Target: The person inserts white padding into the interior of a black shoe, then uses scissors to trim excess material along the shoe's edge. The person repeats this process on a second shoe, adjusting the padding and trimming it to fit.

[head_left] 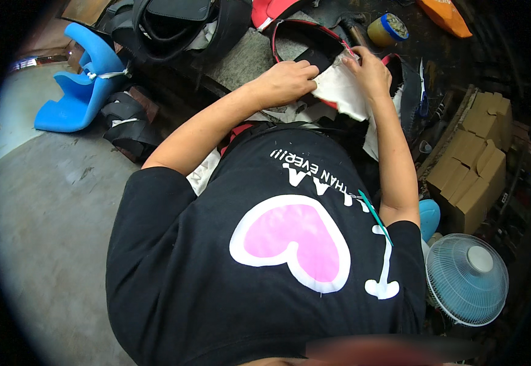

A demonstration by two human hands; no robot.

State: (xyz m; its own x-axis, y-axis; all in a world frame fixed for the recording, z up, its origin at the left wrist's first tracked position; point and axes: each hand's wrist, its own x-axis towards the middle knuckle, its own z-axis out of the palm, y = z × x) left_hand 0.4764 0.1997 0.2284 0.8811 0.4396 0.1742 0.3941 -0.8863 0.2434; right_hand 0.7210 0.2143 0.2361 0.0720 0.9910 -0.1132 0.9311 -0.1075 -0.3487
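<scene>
Grey floor, we've got blue-rimmed jar up top, contents unclear, cardboard boxes right. Our right hand pinches white cloth; left hand at its edge, can't tell grip.

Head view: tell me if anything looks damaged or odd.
The blue plastic chair looks odd: a white tie is wrapped round it, perhaps over a break. The white sheet between the left hand and right hand has a ragged edge, perhaps torn.
</scene>
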